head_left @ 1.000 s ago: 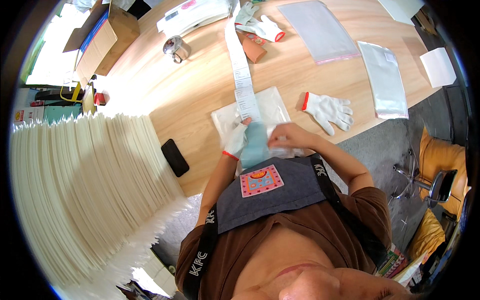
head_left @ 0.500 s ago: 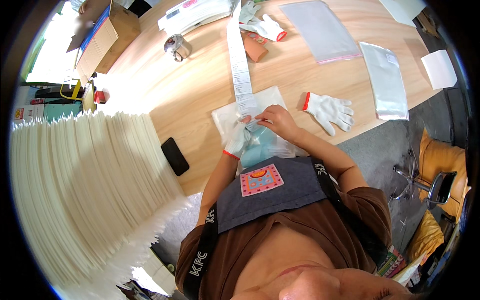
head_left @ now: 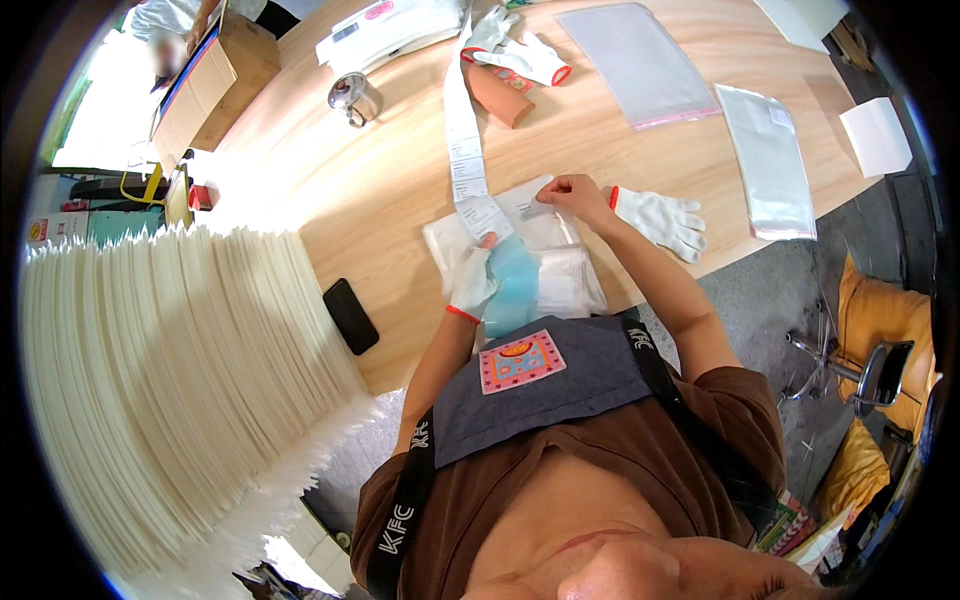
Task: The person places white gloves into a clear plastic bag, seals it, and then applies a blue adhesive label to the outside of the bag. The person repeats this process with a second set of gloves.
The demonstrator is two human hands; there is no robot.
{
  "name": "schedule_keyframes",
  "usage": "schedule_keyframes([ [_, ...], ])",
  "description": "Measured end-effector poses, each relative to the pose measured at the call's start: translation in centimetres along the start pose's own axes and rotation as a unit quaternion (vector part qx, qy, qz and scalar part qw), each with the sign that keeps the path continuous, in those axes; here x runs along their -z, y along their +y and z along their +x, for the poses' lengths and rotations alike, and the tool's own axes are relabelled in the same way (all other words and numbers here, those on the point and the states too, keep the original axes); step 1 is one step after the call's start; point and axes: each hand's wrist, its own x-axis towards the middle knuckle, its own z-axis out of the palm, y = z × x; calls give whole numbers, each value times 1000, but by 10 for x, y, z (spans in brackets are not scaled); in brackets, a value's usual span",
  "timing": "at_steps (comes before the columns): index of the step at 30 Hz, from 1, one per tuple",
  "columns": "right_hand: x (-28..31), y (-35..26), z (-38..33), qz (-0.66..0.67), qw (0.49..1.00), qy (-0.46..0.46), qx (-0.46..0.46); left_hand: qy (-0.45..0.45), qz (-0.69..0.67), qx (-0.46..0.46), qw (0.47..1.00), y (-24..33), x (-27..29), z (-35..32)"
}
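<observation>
My left hand (head_left: 472,282), in a white glove with bare fingertips, grips a long strip of white printed labels (head_left: 465,160) near its lower end. From there the strip's bare blue backing (head_left: 515,288) curls down toward my apron. My right hand (head_left: 578,197) is bare, its fingertips pinched at the edge of a single small label (head_left: 527,206). That label is over a clear plastic bag (head_left: 545,235) on the table; whether it is stuck down I cannot tell. Right of the bag, partly behind my right wrist, lies a loose white glove (head_left: 660,222) with a red cuff.
A tall stack of white sheets (head_left: 180,370) rises at the left, beside a black phone (head_left: 350,315). Farther off are a metal mug (head_left: 355,98), an orange-brown tube (head_left: 500,97), more gloves (head_left: 535,60) and clear bags (head_left: 770,160). Another person's hand (head_left: 200,25) is at a cardboard box (head_left: 235,70).
My right hand has moved right and away from the strip with a label at its fingertips. The strip has shifted left, and more blue backing shows. The other person's hand has moved at the box.
</observation>
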Motion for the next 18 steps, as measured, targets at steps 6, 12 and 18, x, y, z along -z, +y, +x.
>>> schedule_keyframes([
  [6,-9,7,9,-132,987,88,25,-3,-3,-18,1000,-3,0,-1],
  [12,-13,7,6,-201,971,119,43,-8,1,-14,1000,-3,1,0],
  [18,-18,8,-2,-280,914,204,209,-29,-11,-16,999,-8,8,6],
])
